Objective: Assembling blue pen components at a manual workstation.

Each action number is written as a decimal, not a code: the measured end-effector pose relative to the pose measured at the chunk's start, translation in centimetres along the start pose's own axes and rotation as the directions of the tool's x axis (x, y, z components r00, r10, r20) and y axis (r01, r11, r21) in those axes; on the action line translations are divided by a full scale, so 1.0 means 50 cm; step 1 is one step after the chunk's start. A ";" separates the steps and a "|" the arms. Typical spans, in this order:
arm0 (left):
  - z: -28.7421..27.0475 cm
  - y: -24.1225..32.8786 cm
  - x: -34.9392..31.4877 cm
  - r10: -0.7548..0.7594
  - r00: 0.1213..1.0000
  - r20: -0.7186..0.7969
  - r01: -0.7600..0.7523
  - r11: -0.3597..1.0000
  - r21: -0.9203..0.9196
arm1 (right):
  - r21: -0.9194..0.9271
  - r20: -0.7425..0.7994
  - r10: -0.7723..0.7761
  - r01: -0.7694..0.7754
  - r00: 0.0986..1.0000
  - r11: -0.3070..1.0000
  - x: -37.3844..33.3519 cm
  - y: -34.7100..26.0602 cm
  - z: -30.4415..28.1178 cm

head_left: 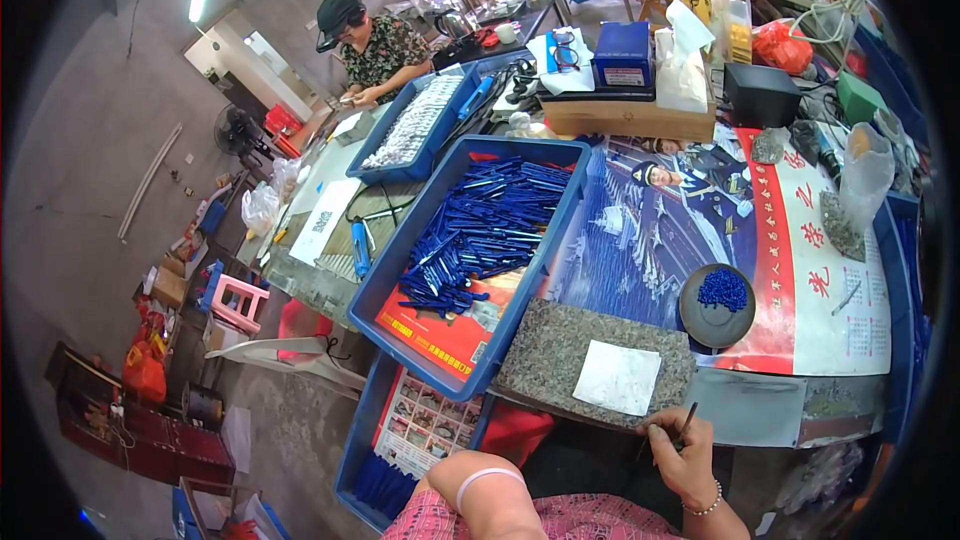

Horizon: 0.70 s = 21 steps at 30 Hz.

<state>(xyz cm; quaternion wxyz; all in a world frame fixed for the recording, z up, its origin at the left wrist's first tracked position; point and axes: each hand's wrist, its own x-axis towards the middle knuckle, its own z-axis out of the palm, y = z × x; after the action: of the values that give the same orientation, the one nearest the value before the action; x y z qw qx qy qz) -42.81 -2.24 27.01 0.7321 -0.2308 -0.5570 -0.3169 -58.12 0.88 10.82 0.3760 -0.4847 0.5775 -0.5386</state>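
Observation:
My right hand [682, 460] is at the table's front edge, its fingers closed on a thin dark pen-like stick [690, 418]. A white paper square [618, 378] lies just beyond it on a speckled stone slab [540, 352]. To the slab's right sits a round grey dish [712, 335] with small blue pieces [724, 289]. My left hand [440, 476] is bent down over the lower blue tray [352, 460], which holds blue pens [385, 488]; its fingers are hidden. Slim blue pens [490, 215] fill much of the upper blue tray [395, 365].
Another blue tray [385, 175] holds rows of whitish pieces near a seated person [370, 60]. A wooden box [630, 120] carries a dark blue carton [622, 55] and tissues [685, 75]. A poster [650, 210] covers the table. A pink stool [238, 302] stands left.

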 end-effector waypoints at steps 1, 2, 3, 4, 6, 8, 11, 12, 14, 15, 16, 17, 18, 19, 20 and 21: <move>0.000 0.002 -0.002 0.002 1.000 -0.014 -0.002 1.000 -0.011 | 0.005 0.003 0.003 -0.003 1.000 1.000 0.000 0.001 0.000; 0.001 0.003 -0.002 0.002 1.000 -0.011 -0.002 1.000 -0.010 | 0.008 0.004 0.001 -0.001 1.000 1.000 0.000 0.000 0.000; 0.004 0.001 0.000 -0.058 0.998 -0.012 0.059 0.998 0.017 | 0.011 0.009 0.011 -0.011 1.000 1.000 -0.001 0.000 -0.002; 0.006 0.000 0.001 -0.119 0.993 -0.015 0.119 0.992 0.044 | 0.015 0.012 0.021 -0.021 1.000 1.000 -0.002 0.001 -0.004; 0.003 0.003 -0.003 -0.115 0.993 -0.004 0.115 0.993 0.023 | 0.014 0.018 0.021 -0.022 1.000 1.000 -0.005 0.008 -0.007; 0.004 0.003 -0.004 -0.112 0.994 0.005 0.112 0.994 0.001 | 0.012 0.023 0.023 -0.024 0.999 1.000 -0.006 0.011 -0.008; 0.002 -0.004 -0.005 -0.076 0.997 -0.008 0.076 0.997 0.024 | 0.033 0.023 0.034 -0.035 0.999 0.999 -0.005 0.011 -0.009; -0.001 -0.004 -0.004 -0.072 0.997 -0.002 0.072 0.997 0.015 | 0.034 0.033 0.038 -0.039 0.999 0.999 -0.005 0.010 -0.009; -0.002 -0.005 -0.003 -0.067 0.998 0.002 0.067 0.998 0.005 | 0.033 0.044 0.042 -0.044 0.998 0.999 -0.004 0.010 -0.010; -0.002 -0.007 -0.004 -0.055 0.998 -0.004 0.055 0.998 0.014 | 0.036 0.044 0.042 -0.043 0.998 0.998 -0.003 0.011 -0.010; -0.002 -0.009 -0.004 -0.042 0.999 -0.010 0.042 0.999 0.022 | 0.040 0.044 0.041 -0.043 0.998 0.998 -0.003 0.013 -0.010; -0.002 -0.009 -0.003 -0.042 0.999 -0.011 0.043 0.999 0.022 | 0.039 0.044 0.042 -0.044 0.998 0.998 -0.004 0.014 -0.010; -0.001 -0.008 -0.002 -0.057 0.998 -0.021 0.057 0.998 0.014 | 0.042 0.040 0.046 -0.047 0.998 0.998 -0.004 0.016 -0.010; -0.002 -0.007 -0.001 -0.072 0.997 -0.031 0.072 0.997 0.006 | 0.046 0.036 0.050 -0.051 0.998 0.998 -0.004 0.017 -0.010; -0.004 -0.001 -0.006 -0.071 0.997 -0.031 0.072 0.997 0.006 | 0.046 0.036 0.049 -0.051 0.998 0.998 -0.003 0.017 -0.010; -0.006 0.006 -0.010 -0.046 0.998 -0.050 0.046 0.999 -0.008 | 0.044 0.044 0.044 -0.046 0.998 0.998 -0.003 0.017 -0.011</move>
<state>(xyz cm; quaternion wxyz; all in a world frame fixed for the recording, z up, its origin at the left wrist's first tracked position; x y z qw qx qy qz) -42.47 -2.16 26.47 0.7377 -0.2124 -0.5424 -0.3412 -58.74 1.12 10.05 0.4110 -0.4745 0.5678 -0.5325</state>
